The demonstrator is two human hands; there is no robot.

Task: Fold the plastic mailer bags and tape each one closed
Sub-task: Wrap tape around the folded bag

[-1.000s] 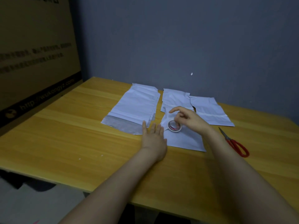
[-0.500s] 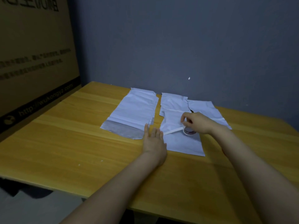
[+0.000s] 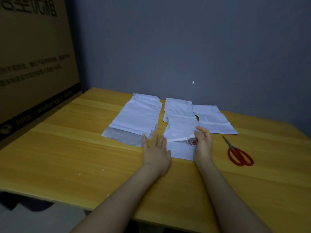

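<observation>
One strip of tape (image 3: 176, 140) now spans the folded mailer bag (image 3: 180, 128) on the worktop (image 3: 84, 148); your right hand (image 3: 203, 145) has released the roll (image 3: 191, 140), left hand (image 3: 155, 151) pressing flat, fingers (image 3: 156, 137) straight. Cutting probably comes next.

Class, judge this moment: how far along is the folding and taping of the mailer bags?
Done: the middle bag and the right bag behind look folded, each with tape across. In hand: the front bag, its tape strip not yet cut from the tape roll beside the right hand; the left hand lies flat at its edge. Left: a scissors cut, then the unfolded stack.
</observation>
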